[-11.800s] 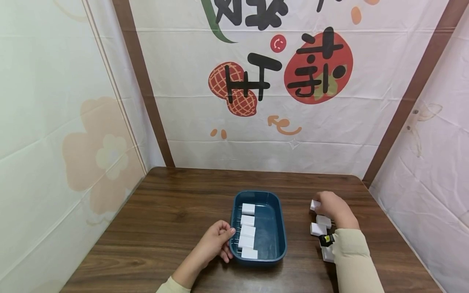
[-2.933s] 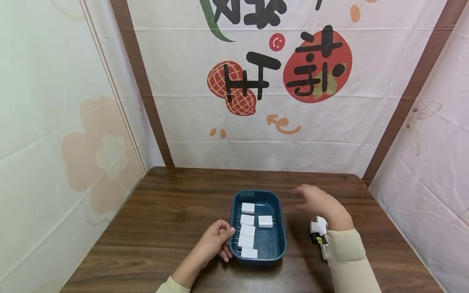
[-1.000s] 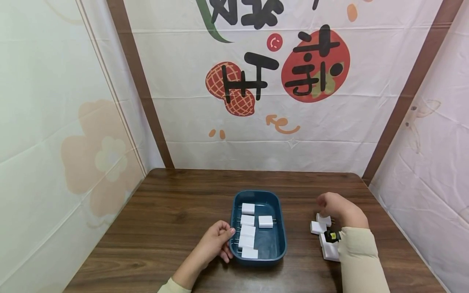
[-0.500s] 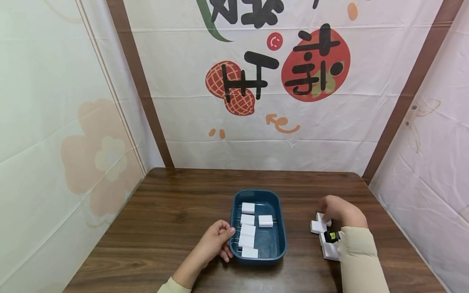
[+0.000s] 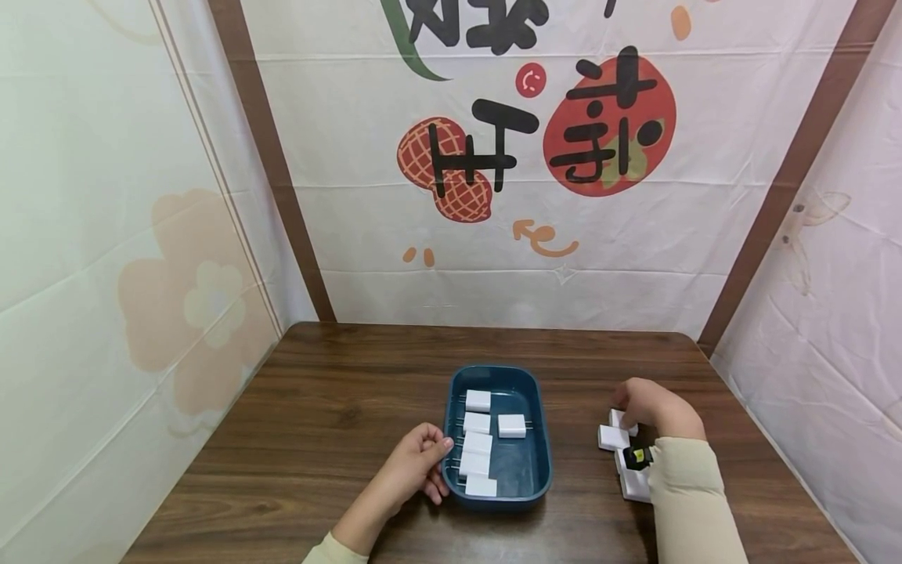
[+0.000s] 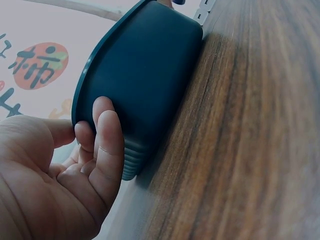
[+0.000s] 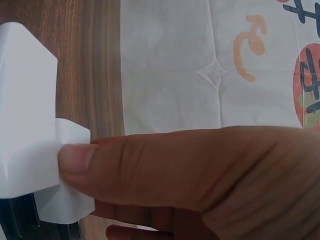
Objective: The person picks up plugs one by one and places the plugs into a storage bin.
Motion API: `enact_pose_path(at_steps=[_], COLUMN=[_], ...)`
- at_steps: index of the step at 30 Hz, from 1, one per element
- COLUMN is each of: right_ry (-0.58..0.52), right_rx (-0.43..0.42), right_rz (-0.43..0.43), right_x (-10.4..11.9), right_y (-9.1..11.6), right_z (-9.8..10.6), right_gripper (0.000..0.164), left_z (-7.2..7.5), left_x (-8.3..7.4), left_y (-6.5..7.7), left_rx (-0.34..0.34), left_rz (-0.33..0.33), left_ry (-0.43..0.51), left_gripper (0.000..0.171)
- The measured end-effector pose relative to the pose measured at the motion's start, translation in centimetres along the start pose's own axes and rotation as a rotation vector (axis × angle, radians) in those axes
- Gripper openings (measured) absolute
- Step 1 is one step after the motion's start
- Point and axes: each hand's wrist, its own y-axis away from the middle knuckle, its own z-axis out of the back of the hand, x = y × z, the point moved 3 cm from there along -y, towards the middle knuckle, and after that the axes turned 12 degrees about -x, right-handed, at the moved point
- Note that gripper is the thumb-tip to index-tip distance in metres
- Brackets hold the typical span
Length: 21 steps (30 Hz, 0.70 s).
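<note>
Left hand [image 5: 414,464] pinches tray [image 5: 517,470]; toward desk's [image 5: 338,392] right edge, right hand [image 5: 658,406] grips charger [image 5: 617,417], best lifted straight up.

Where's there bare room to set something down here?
The widest patch is the table left of the blue tray and left hand; a narrower strip lies between tray and loose white plugs. Inside, there's room on the near side of the lone plug. Crowded: the column of five plugs, and around the right hand.
</note>
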Motion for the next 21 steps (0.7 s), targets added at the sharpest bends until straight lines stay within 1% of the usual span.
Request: enact_pose_path(at_steps=[5,7,12,21], right_ry=[-0.002,0.001,0.0,0.06], right_rx=[-0.011,-0.019,-0.02,-0.035], right_rz=[-0.009,-0.018,-0.042,-0.034], right_x=[0.09,0.11,0.09,0.2], right_y=[0.05,0.07,0.02,-0.17], right_z=[-0.12,-0.12,-0.16,-0.26], right_gripper=[0.026,0.024,0.027,0.031], left_z=[0.0,0.01,0.02,0.02], left_x=[0.03,0.02,-0.01,0.11], left_y=[0.04,0.05,0.07,0.02], left_rx=[0.0,-0.001,-0.002,-0.002], left_rz=[0.002,0.002,0.001,-0.001], left_ry=[0.0,0.001,0.001,0.005], left_gripper=[0.027,0.027,0.027,0.028])
